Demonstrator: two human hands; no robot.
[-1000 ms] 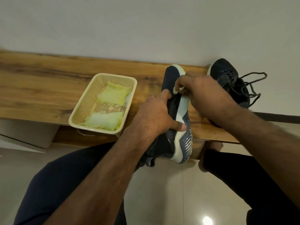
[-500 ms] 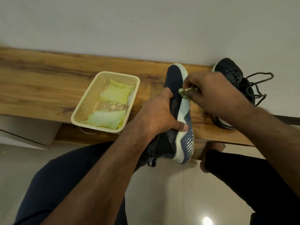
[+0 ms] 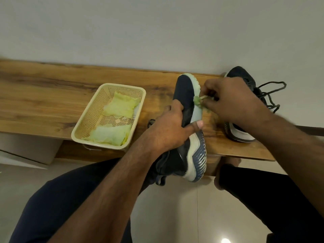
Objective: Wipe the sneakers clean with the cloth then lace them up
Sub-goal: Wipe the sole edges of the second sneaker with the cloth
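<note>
On sneaker [image 3: 185, 95], cloth [image 3: 197, 100] pinched.

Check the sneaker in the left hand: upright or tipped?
Tipped on its side: the held sneaker shows its ribbed sole facing right while the left hand grips it.

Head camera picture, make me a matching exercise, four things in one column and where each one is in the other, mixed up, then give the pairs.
Things:
1. basket
2. held sneaker
3. small cloth
4. other sneaker

Places:
A. pinched in the right hand, against a sole edge
B. on the bench, far right, laces trailing
C. gripped by the left hand, turned on its side
D. on the bench, left of both sneakers, holding yellow-green cloths

Pairs: 1-D, 2-C, 3-A, 4-B
</note>
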